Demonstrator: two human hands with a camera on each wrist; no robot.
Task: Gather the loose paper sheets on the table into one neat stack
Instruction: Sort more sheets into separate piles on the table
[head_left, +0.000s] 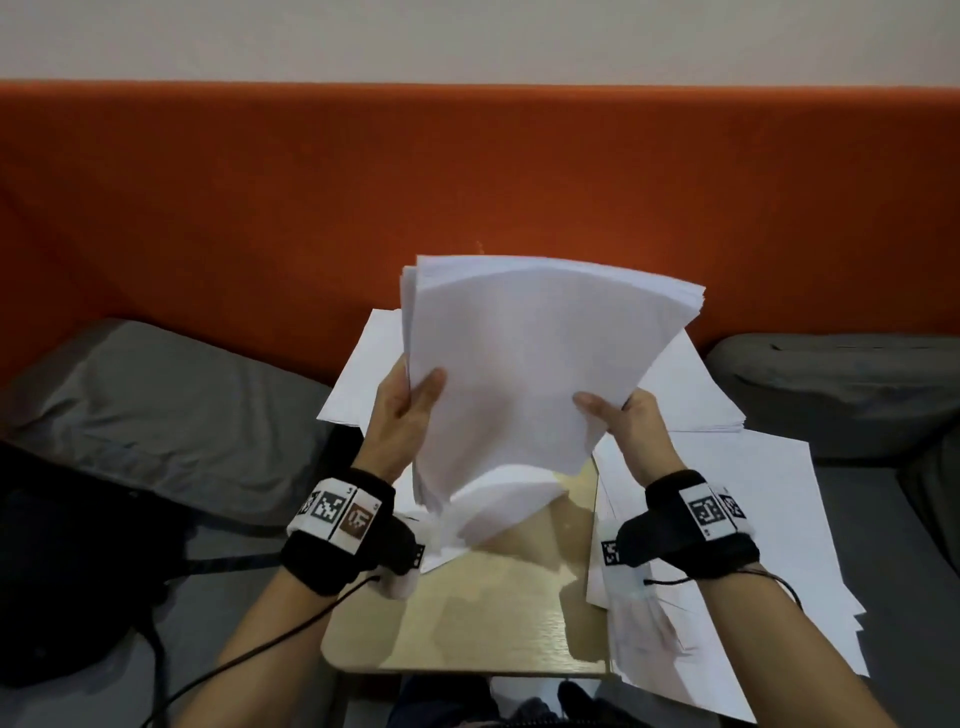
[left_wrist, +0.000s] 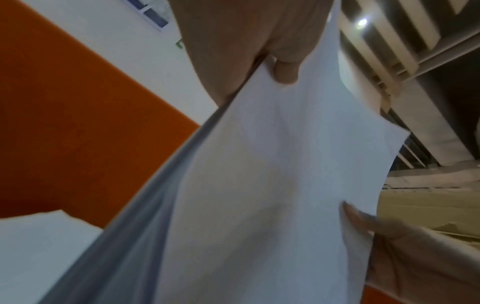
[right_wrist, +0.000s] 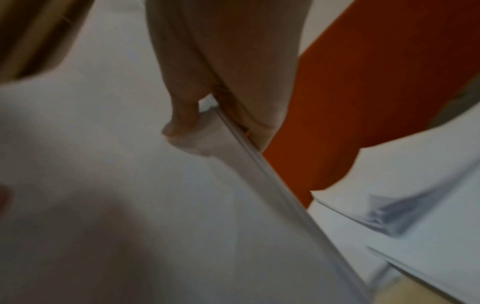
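I hold a thick bundle of white paper sheets (head_left: 524, 358) upright above the small wooden table (head_left: 467, 623). My left hand (head_left: 410, 400) grips its left edge, thumb on the front. On the right edge, my right hand (head_left: 618, 415) pinches the bundle the same way. The bundle's lower end sags toward the tabletop. The left wrist view shows the bundle (left_wrist: 272, 164) with my left thumb on it, and the right wrist view shows its edge (right_wrist: 249, 156) pinched by my right hand. More loose sheets (head_left: 727, 519) lie spread over the table's right side and far end (head_left: 358, 374).
An orange padded backrest (head_left: 260, 208) runs behind the table. Grey cushions lie at the left (head_left: 156, 389) and right (head_left: 841, 389). A black bag (head_left: 67, 561) sits at my left. Some sheets overhang the table's right edge.
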